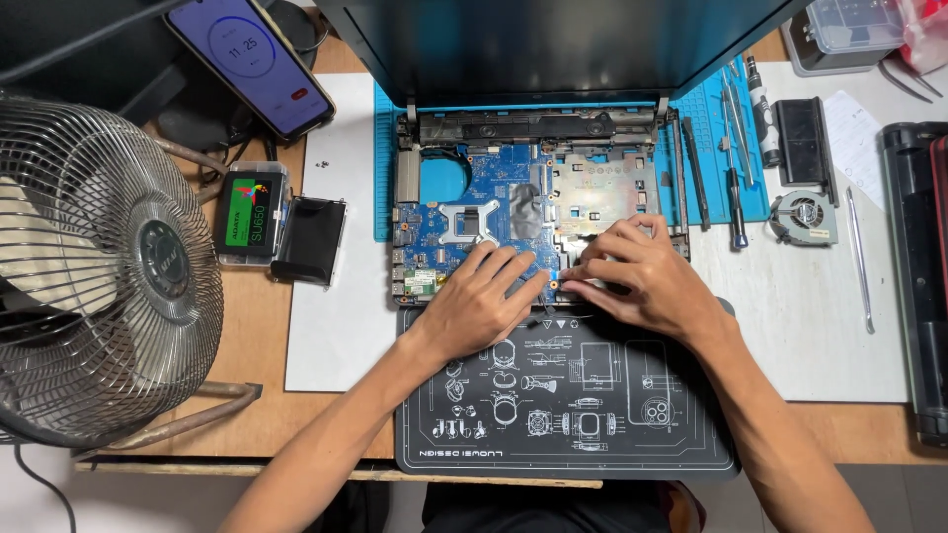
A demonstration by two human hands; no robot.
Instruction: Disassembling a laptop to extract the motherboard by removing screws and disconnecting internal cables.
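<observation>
An opened laptop lies on the desk with its blue motherboard (pixel 494 192) bare and its dark lid (pixel 553 39) raised at the back. My left hand (pixel 484 296) rests flat on the board's front edge, fingers spread and pointing right. My right hand (pixel 632 271) lies next to it on the silver metal frame (pixel 602 192), fingertips pressed down at the front edge, almost touching the left fingers. What is under the fingertips is hidden. Neither hand visibly holds a tool.
A black work mat (pixel 563 415) with white drawings lies in front of the laptop, a blue mat (pixel 716 128) with screwdrivers behind. A metal desk fan (pixel 99 276) stands left, with a phone (pixel 252 59), a boxed drive (pixel 247 212) and a black drive caddy (pixel 311 237). A small cooling fan (pixel 805 217) sits right.
</observation>
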